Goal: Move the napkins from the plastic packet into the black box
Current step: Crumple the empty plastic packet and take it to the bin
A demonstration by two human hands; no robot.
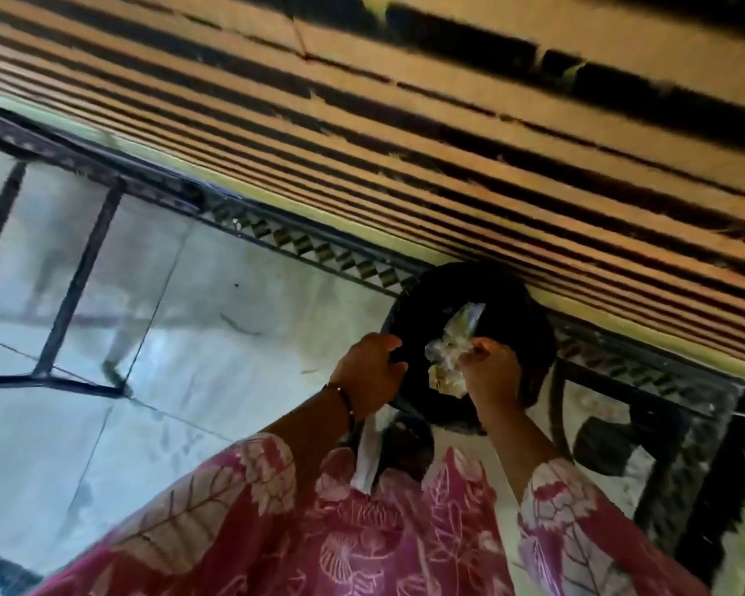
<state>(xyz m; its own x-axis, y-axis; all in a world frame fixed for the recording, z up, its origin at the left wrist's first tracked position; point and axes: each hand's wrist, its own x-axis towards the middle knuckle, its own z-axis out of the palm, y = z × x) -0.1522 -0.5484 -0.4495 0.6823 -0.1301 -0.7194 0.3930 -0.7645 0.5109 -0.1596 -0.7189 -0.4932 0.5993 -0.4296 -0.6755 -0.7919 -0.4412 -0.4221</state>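
From the head camera, tilted and motion-blurred, a round black container [469,303] sits at the foot of a wall of orange and black horizontal stripes [448,122], and it serves as the landmark here. The person's left hand [368,372] is at the container's left rim, fingers curled over the dark edge and gripping it; a thin bracelet [347,402] circles that wrist. The right hand [491,372] is over the container's open mouth, fingertips pinching a crumpled clear plastic packet [448,359], which hangs partly inside the dark opening. Whether napkins are in the packet cannot be told through the blur. A strip of white paper or cloth [368,453] hangs below the left wrist, just under the container. Both forearms emerge from loose pink sleeves with a white leaf print [276,509]. Left of the container spreads a pale tiled floor [190,380], crossed by a thin black metal frame [78,277]. A dark patterned border [319,247] runs along the wall's base toward the container.
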